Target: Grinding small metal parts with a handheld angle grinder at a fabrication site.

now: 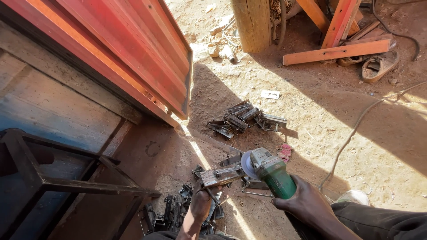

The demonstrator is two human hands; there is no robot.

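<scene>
My right hand (308, 205) grips a green angle grinder (268, 171) by its body, the disc (245, 163) facing left. My left hand (201, 203) holds a small rusty metal bracket (221, 174) from below, lifted above the ground. The grinder's disc sits against the bracket's right end. A pile of similar dark metal brackets (178, 212) lies on the dirt under my left hand. A second pile of brackets (244, 118) lies farther away on the sandy ground.
Red corrugated metal sheets (133, 49) lean at the upper left. A dark steel frame (53, 175) stands at the lower left. A wooden post (252, 24), orange timber pieces (336, 52), a worn shoe (378, 66) and a cable (356, 129) lie beyond.
</scene>
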